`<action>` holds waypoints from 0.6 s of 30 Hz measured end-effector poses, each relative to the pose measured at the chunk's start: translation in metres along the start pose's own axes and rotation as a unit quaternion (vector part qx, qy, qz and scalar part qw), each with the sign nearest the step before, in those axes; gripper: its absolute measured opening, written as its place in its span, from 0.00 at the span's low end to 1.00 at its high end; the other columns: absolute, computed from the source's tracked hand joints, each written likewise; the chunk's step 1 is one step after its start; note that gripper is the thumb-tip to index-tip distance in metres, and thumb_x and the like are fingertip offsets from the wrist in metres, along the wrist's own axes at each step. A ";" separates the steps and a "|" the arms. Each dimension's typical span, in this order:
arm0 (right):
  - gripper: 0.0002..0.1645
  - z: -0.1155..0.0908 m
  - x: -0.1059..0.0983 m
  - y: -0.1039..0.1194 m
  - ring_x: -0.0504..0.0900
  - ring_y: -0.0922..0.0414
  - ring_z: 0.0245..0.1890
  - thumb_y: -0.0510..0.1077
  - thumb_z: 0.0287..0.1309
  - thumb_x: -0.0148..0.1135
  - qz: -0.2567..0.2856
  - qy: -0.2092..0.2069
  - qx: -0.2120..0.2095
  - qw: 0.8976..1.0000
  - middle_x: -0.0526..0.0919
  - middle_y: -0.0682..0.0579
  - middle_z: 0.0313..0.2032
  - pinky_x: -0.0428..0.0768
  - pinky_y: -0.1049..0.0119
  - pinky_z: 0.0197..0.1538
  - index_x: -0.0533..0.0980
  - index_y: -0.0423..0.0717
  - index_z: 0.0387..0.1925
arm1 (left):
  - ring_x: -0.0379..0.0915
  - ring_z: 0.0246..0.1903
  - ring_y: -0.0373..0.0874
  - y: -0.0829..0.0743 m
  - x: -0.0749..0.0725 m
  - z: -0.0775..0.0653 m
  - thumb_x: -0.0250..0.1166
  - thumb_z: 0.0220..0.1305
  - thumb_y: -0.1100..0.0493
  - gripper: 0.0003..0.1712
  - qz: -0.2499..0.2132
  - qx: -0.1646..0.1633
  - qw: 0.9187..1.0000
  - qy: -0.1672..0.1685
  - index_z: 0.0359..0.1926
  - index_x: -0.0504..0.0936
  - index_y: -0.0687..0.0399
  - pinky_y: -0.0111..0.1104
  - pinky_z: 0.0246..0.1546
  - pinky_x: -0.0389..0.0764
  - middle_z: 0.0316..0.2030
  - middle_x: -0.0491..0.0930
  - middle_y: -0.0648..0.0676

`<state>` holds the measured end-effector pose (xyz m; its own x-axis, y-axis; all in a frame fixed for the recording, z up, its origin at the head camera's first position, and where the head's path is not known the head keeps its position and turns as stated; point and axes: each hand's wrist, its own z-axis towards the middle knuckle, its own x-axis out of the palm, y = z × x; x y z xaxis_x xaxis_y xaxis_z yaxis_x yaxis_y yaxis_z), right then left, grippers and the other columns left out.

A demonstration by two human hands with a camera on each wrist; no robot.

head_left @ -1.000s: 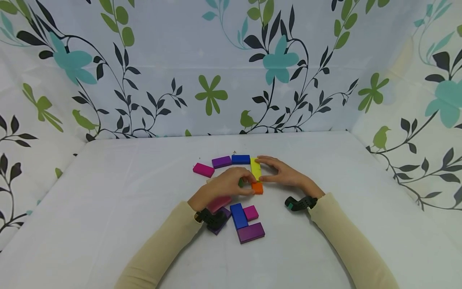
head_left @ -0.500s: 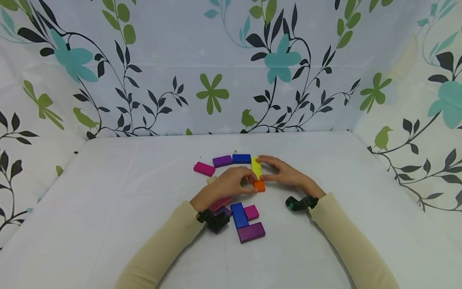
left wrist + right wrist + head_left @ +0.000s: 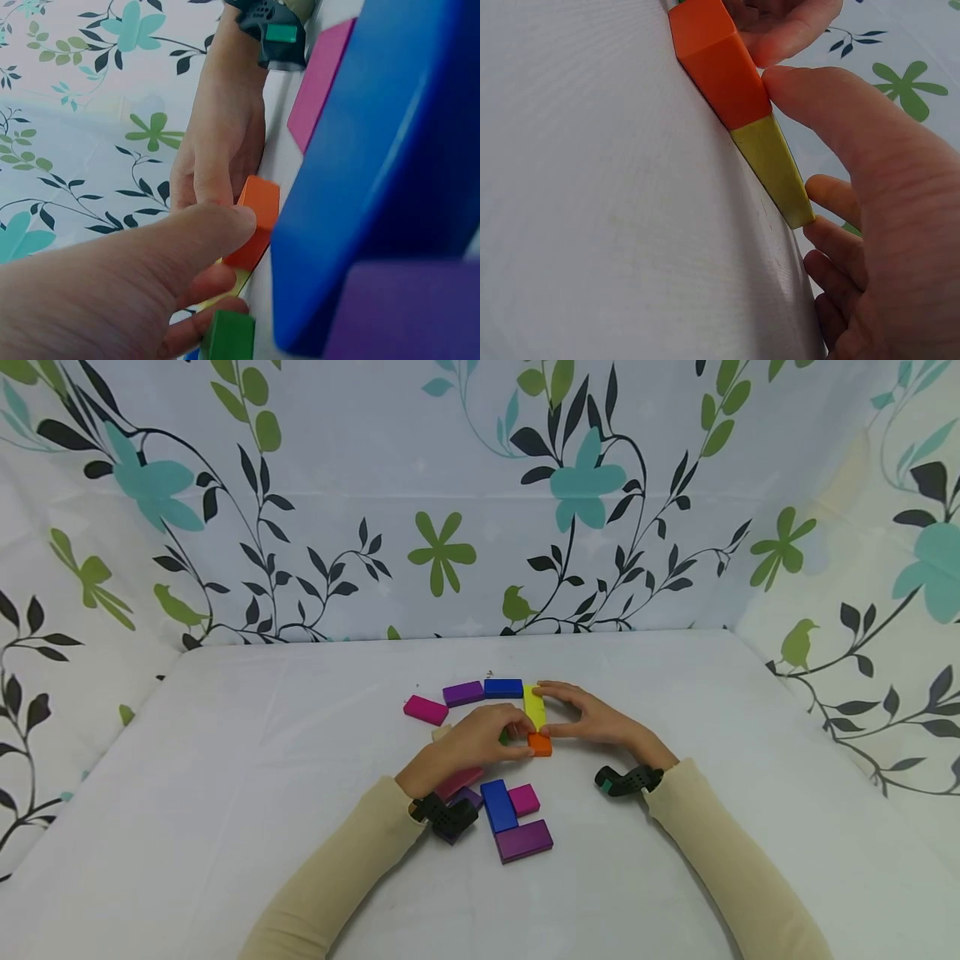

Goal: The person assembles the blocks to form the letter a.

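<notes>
My left hand (image 3: 480,737) pinches an orange block (image 3: 540,745) on the white table, thumb on its near side in the left wrist view. A yellow block (image 3: 534,708) lies end to end with the orange one. My right hand (image 3: 596,720) spans the yellow block from the right, index finger at its far end and thumb by the joint with the orange block. In the right wrist view, the orange block (image 3: 724,75) and yellow block (image 3: 774,171) meet without a visible gap. A green block (image 3: 231,334) sits under the left fingers, partly hidden.
Blue (image 3: 503,689), purple (image 3: 463,693) and pink (image 3: 426,710) blocks curve away from the yellow block's far end. Nearer lie another blue block (image 3: 498,806), a small magenta block (image 3: 524,799) and a purple block (image 3: 524,841). The left forearm partly covers more blocks.
The orange block has shifted slightly right and away from the person, along with the left fingertips. The right hand keeps its place at the yellow block.
</notes>
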<state>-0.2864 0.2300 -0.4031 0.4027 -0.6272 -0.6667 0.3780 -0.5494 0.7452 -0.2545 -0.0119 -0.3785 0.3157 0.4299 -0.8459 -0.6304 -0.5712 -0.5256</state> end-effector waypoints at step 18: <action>0.44 0.001 -0.001 -0.001 0.45 0.41 0.75 0.55 0.56 0.68 -0.001 0.003 0.009 1.000 0.54 0.46 0.74 0.45 0.33 0.69 0.63 0.50 0.71 | 0.68 0.60 0.48 0.008 -0.014 -0.014 0.64 0.66 0.53 0.15 0.005 -0.015 1.000 -0.010 0.51 0.82 0.53 0.46 0.62 0.68 0.52 0.79 0.52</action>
<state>-0.2877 0.2303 -0.4032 0.4062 -0.6226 -0.6688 0.3640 -0.5611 0.7434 -0.2540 -0.0326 -0.3722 0.2951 0.4383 -0.8490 -0.6121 -0.5956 -0.5202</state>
